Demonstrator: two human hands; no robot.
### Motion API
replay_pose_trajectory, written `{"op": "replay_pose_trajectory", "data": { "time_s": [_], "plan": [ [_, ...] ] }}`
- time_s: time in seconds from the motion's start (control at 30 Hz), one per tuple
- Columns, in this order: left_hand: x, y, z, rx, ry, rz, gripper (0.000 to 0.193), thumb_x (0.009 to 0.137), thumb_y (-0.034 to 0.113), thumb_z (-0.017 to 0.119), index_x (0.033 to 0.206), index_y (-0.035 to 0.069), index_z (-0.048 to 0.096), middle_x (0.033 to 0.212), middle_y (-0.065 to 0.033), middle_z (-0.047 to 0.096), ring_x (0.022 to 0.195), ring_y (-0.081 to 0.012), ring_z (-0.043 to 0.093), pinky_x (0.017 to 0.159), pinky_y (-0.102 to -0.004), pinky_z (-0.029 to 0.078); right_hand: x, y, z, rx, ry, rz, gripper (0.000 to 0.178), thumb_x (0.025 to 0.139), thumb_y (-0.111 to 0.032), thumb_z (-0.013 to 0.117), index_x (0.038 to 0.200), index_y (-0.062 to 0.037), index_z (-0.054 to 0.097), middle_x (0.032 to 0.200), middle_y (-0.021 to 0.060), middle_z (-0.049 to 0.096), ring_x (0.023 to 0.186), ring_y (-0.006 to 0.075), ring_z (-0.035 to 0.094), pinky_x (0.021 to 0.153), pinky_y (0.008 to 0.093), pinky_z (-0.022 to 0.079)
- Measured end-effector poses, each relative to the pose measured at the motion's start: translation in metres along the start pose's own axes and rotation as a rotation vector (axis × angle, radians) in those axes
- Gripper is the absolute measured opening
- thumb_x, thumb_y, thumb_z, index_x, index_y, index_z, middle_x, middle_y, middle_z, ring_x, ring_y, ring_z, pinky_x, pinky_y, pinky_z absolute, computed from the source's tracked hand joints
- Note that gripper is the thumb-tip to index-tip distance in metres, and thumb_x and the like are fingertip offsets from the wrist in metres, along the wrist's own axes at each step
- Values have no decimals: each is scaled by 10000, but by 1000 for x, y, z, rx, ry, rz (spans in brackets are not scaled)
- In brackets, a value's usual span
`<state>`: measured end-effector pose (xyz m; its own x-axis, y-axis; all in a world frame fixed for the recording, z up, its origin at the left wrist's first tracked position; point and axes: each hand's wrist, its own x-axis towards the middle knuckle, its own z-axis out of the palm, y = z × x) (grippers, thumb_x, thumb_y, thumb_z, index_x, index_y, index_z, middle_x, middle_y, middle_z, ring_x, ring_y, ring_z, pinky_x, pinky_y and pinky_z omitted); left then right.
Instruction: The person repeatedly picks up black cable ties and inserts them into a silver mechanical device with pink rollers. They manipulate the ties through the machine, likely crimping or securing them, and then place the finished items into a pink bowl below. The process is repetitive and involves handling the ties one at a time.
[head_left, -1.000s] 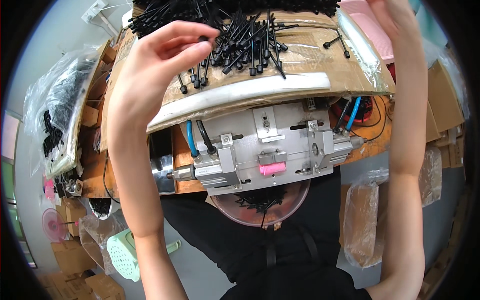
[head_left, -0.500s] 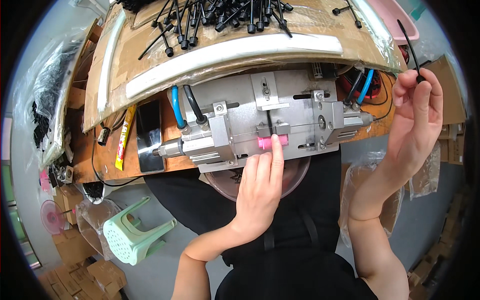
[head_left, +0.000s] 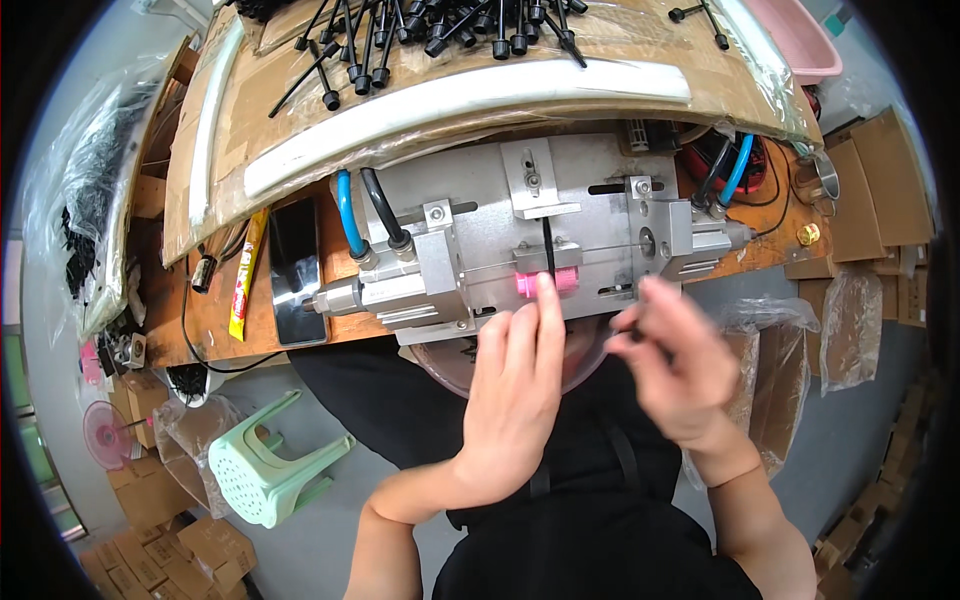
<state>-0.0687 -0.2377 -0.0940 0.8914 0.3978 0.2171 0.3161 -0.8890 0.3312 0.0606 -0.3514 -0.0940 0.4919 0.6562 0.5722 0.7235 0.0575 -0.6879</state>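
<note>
My left hand (head_left: 515, 400) reaches up to a metal clamping fixture (head_left: 600, 215). Its index fingertip touches a pink block (head_left: 562, 281) at the fixture's front, while the other fingers lie stretched out beside it. A thin black rod (head_left: 548, 240) stands upright in the slot just above that fingertip. Right of the block, in front of the fixture's edge, my right hand (head_left: 680, 365) is smeared by motion. Thumb and fingers come together there around something small and dark, too blurred to name. A bowl (head_left: 440, 365) below the fixture is partly hidden by my left hand.
Black rods with knobbed ends (head_left: 480, 30) lie heaped on a cardboard-covered shelf (head_left: 420, 135) above the fixture. Blue air hoses (head_left: 352, 215) run into the cylinders. A phone (head_left: 298, 270) and yellow packet (head_left: 246, 275) lie left. A green stool (head_left: 250, 470) stands on the floor.
My right hand has come down and left from the upper right, where it held up a black rod with a knobbed end. That rod no longer shows clearly. My left hand has barely moved.
</note>
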Motion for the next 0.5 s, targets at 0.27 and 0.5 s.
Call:
{"op": "replay_pose_trajectory", "data": {
  "time_s": [0.27,0.5],
  "plan": [
    [-19,-3,-23,-159,30,-69,737,732,-74,699,1416,-45,426,1184,-146,515,1050,-319,460,892,-387,428,-12,18,43,-84,-199,-65,678,728,84,731,1362,68,493,689,77,509,614,208,498,570,345,443],
    [-9,-30,-51,-203,92,-61,715,717,-81,690,1397,-1,484,1075,-119,546,1020,-304,504,892,-419,435,9,-2,20,-118,-310,-53,690,710,-18,789,1339,62,518,864,123,631,713,252,578,648,345,492]
  ]
}}
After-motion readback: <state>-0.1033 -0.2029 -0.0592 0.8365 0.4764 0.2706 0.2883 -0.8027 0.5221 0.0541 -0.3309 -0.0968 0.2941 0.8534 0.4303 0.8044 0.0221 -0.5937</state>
